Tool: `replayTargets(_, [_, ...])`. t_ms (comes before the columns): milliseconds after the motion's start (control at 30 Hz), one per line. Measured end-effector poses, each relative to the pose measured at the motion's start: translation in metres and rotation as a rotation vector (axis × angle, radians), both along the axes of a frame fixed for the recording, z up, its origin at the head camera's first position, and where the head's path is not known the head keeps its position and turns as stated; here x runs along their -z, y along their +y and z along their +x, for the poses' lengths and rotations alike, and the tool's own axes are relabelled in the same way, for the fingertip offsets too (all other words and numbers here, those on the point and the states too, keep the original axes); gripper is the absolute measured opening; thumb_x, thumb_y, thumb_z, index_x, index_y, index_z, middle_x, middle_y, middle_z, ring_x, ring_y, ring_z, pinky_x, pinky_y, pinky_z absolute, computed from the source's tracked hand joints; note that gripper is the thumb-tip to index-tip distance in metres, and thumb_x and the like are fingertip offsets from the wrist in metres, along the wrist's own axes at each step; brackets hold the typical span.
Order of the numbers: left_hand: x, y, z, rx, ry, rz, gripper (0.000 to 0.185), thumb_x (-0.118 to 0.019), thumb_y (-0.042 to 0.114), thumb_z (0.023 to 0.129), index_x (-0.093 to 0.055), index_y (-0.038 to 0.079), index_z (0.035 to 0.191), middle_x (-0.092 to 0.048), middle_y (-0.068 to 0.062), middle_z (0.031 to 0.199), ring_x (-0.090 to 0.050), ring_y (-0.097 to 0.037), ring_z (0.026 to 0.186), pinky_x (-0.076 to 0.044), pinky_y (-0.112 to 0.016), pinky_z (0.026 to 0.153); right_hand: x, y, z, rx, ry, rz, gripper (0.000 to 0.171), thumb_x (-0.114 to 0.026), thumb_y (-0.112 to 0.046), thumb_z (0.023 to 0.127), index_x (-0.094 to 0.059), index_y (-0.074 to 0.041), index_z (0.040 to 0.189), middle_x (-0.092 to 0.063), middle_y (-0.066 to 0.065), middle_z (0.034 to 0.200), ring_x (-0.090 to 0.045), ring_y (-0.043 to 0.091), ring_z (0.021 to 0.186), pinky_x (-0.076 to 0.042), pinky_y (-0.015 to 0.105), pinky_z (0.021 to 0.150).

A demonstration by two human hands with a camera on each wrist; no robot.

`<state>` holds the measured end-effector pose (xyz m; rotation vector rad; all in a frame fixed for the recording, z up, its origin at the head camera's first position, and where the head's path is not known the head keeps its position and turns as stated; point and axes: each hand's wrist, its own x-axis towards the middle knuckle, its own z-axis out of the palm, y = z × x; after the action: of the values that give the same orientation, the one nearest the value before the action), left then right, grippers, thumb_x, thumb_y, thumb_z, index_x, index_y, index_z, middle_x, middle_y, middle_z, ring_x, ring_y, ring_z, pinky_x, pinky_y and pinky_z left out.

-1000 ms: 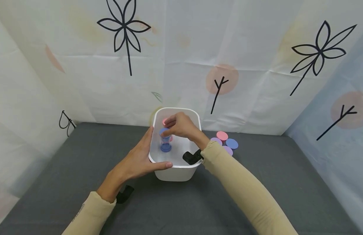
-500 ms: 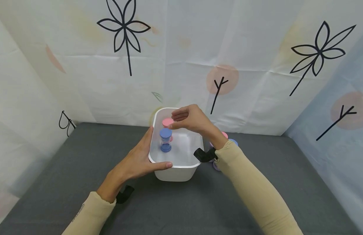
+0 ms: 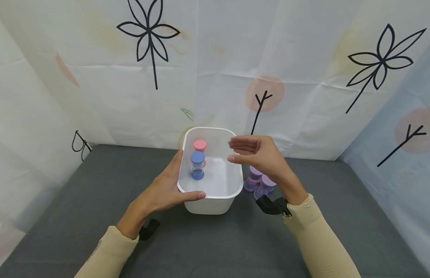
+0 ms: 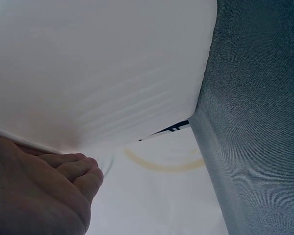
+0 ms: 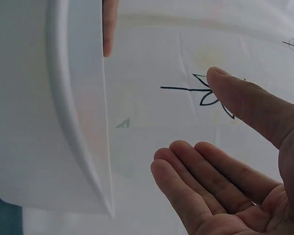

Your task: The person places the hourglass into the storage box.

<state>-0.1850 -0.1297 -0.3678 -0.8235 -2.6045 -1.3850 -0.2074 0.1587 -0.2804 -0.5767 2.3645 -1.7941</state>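
Note:
A white plastic bin (image 3: 223, 181) stands on the table. Inside, toward its left wall, a blue-capped sand timer (image 3: 197, 166) is upright, with a pink-capped sand timer (image 3: 199, 145) behind it. My left hand (image 3: 162, 189) rests against the bin's left side, its fingers straight along the wall and its thumb across the front rim. The left wrist view shows those fingertips (image 4: 90, 178) at the outer wall. My right hand (image 3: 260, 154), holding nothing, hovers over the bin's right rim, thumb and fingers apart; the right wrist view shows its bare palm (image 5: 245, 215).
Right of the bin, purple-capped sand timers (image 3: 267, 181) stand close together, partly covered by my right hand and wrist. The table has a dark grey cloth (image 3: 215, 247). A white printed curtain (image 3: 218, 58) hangs behind the bin.
My right hand has let go of the blue-capped sand timer, leaving it standing in the bin, and has moved right to the bin's right rim. My left hand has stayed put.

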Motion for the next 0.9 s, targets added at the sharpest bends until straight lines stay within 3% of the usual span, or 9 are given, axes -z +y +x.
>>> replayTargets(200, [0.0, 0.001, 0.0, -0.003, 0.018, -0.006, 0.123, -0.086, 0.059, 0.072, -0.004, 0.039, 0.161, -0.028, 0.0, 0.159, -0.046, -0.024, 0.133, -0.046, -0.049, 0.1, 0.015, 0.033, 0.017, 0.055, 0.006, -0.068, 0.058, -0.08, 0.0, 0.085, -0.057, 0.007, 0.138, -0.062, 0.021, 0.135, -0.065, 0.024, 0.12, -0.052, 0.03, 0.095])
replayTargets(400, [0.001, 0.001, -0.001, -0.009, 0.015, -0.004, 0.122, -0.086, 0.06, 0.072, -0.006, 0.038, 0.161, -0.031, 0.0, 0.157, -0.048, -0.025, 0.131, -0.047, -0.047, 0.099, 0.03, 0.06, 0.025, 0.1, 0.023, -0.188, 0.056, -0.077, 0.008, 0.084, -0.054, 0.015, 0.134, -0.071, 0.008, 0.121, -0.07, 0.018, 0.11, -0.051, 0.031, 0.095])
replayTargets(500, [0.001, 0.001, -0.001, -0.002, 0.014, 0.006, 0.121, -0.087, 0.059, 0.072, -0.007, 0.038, 0.16, -0.032, -0.001, 0.156, -0.049, -0.025, 0.13, -0.047, -0.048, 0.098, 0.037, 0.072, 0.027, 0.112, 0.029, -0.229, 0.052, -0.075, 0.011, 0.084, -0.056, 0.014, 0.133, -0.071, 0.009, 0.12, -0.069, 0.019, 0.111, -0.052, 0.031, 0.094])
replayTargets(633, [0.002, 0.001, -0.001, 0.002, 0.004, 0.015, 0.121, -0.087, 0.058, 0.072, -0.007, 0.039, 0.16, -0.033, -0.001, 0.155, -0.049, -0.025, 0.129, -0.048, -0.048, 0.097, 0.041, 0.085, 0.027, 0.138, 0.051, -0.215, 0.05, -0.075, 0.009, 0.087, -0.058, 0.011, 0.134, -0.071, 0.011, 0.123, -0.067, 0.019, 0.115, -0.052, 0.027, 0.092])
replayTargets(900, [0.0, 0.001, 0.001, -0.007, 0.002, 0.005, 0.123, -0.087, 0.058, 0.071, -0.005, 0.039, 0.16, -0.031, 0.0, 0.157, -0.049, -0.026, 0.13, -0.048, -0.048, 0.097, 0.049, 0.109, 0.021, 0.177, 0.082, -0.153, 0.05, -0.074, 0.004, 0.09, -0.057, 0.006, 0.137, -0.071, 0.002, 0.122, -0.067, 0.008, 0.112, -0.052, 0.022, 0.091])
